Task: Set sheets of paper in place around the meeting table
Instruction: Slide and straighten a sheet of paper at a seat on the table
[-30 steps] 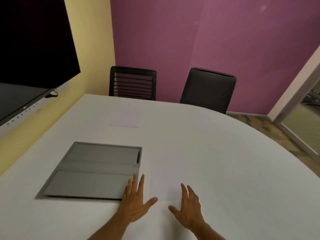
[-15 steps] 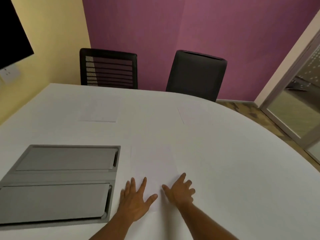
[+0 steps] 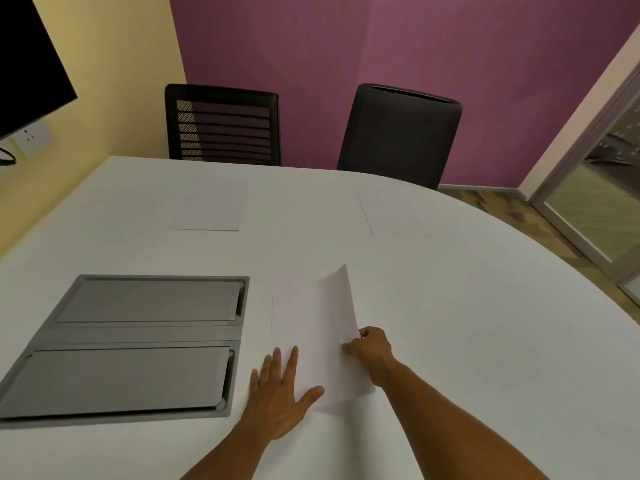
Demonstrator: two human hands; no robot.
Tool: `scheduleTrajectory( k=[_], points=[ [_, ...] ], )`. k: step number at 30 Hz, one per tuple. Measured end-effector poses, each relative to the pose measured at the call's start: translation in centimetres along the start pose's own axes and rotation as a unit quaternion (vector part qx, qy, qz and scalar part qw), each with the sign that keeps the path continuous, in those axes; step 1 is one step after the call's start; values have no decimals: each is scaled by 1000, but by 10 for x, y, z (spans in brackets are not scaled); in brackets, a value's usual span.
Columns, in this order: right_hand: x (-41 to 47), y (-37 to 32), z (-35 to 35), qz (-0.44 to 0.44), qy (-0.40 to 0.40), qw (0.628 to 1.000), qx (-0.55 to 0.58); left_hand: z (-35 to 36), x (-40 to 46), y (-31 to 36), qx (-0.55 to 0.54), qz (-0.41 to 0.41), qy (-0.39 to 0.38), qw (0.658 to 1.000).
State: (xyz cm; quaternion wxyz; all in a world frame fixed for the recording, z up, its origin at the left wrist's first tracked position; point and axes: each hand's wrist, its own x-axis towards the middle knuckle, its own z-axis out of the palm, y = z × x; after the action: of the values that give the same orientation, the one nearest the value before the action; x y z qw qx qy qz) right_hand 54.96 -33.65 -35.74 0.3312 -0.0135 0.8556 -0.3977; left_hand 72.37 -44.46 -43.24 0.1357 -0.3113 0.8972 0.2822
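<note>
A small pile of white paper [image 3: 298, 317] lies on the white meeting table [image 3: 467, 323] in front of me. My right hand [image 3: 372, 348] pinches the right edge of the top sheet [image 3: 337, 327], which curls up off the pile. My left hand [image 3: 282, 393] lies flat with spread fingers on the pile's near left corner. Two single sheets rest at the far side: one sheet [image 3: 207, 206] before the mesh-backed chair [image 3: 221, 124], another sheet [image 3: 393, 213] before the solid black chair [image 3: 398, 133].
A grey flap-covered cable box [image 3: 131, 344] is set into the table left of the pile. A dark wall screen [image 3: 24, 57] hangs at the left with a socket below. A glass door [image 3: 599, 188] stands at the right.
My right hand has closed on the top sheet's right edge and lifted it, so the sheet now curls upward. My left hand stays flat. The view has shifted slightly.
</note>
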Motion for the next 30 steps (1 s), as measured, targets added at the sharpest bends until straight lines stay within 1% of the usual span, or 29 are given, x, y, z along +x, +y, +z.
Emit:
scheduleTrajectory(
  k=[4,6,7,8,9,10,11,12,13,15,18,20,22,25,28,30],
  points=[
    [-22,6,-31,7,-11,1000,3,-4,-26,10,-131,-42,4,990],
    [-39,12,-50,12,-17,1000,2,-14,-41,22,-241,-71,17,968],
    [-49,15,-61,24,-23,999,12,-21,-48,31,-332,-94,19,938],
    [-59,19,-72,46,-33,998,32,-26,-54,41,-444,-123,17,887],
    [-68,22,-81,72,-42,995,47,-29,-57,49,-549,-149,9,822],
    [-79,28,-93,94,-47,993,49,-30,-62,57,-625,-167,-6,762],
    [-90,33,-105,111,-54,992,40,-30,-67,64,-660,-179,-23,729],
    [-101,40,-117,123,-61,990,35,-29,-74,70,-667,-181,-43,721],
    [-113,46,-128,133,-68,988,33,-26,-82,77,-661,-175,-56,728],
    [-134,57,-147,138,-56,989,13,-19,-93,89,-631,-150,-57,759],
    [-163,70,-177,135,-16,991,-9,-14,-106,112,-576,-102,-34,810],
    [-178,81,-195,136,14,991,-12,-13,-114,126,-542,-70,-15,837],
    [-189,97,-211,136,57,989,-4,-9,-124,141,-517,-40,-11,855],
    [-204,128,-226,142,134,981,-14,2,-141,163,-479,-24,-27,877],
    [-217,163,-236,164,152,974,-22,25,-156,180,-451,-27,-58,890],
    [-223,188,-243,176,162,970,-36,40,-165,189,-444,-36,-72,892]
  ],
)
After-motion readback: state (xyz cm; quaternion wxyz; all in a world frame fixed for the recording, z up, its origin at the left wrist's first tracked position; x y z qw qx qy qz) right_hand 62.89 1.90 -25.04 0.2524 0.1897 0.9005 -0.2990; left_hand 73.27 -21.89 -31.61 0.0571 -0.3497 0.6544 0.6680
